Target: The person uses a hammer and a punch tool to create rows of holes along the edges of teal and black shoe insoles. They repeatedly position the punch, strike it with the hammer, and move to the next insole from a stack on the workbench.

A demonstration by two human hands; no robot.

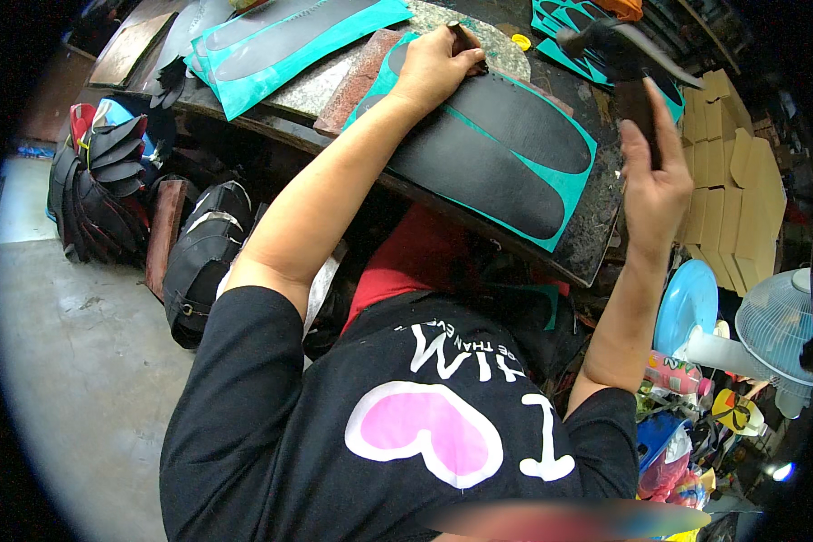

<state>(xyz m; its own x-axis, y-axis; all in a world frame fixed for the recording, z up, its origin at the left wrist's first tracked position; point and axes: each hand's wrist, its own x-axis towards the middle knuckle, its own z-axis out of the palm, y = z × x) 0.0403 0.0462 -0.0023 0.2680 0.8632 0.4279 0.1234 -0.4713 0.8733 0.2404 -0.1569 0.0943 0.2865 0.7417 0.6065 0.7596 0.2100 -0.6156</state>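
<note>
My left hand (435, 70) is closed around a short dark upright tool (463, 42), which looks like a punch. Its lower end meets a teal sheet (576, 191) bearing black sole-shaped pieces (479, 172), near the far end of one sole. Small marks run along that sole's edge close to my fingers. Off to the right, my right hand (657, 185) grips a hammer (637, 108) by its dark handle. The hammer is raised, its metal head slightly blurred above the table's right side. Part of the punch is hidden by my fingers.
More teal sheets with dark soles (289, 41) lie at the table's far left. A reddish slab (357, 81) sits under the work. A yellow ring (521, 42) is beyond it. Bundled soles (104, 190) stand left; cardboard (723, 181) and a fan (777, 325) stand right.
</note>
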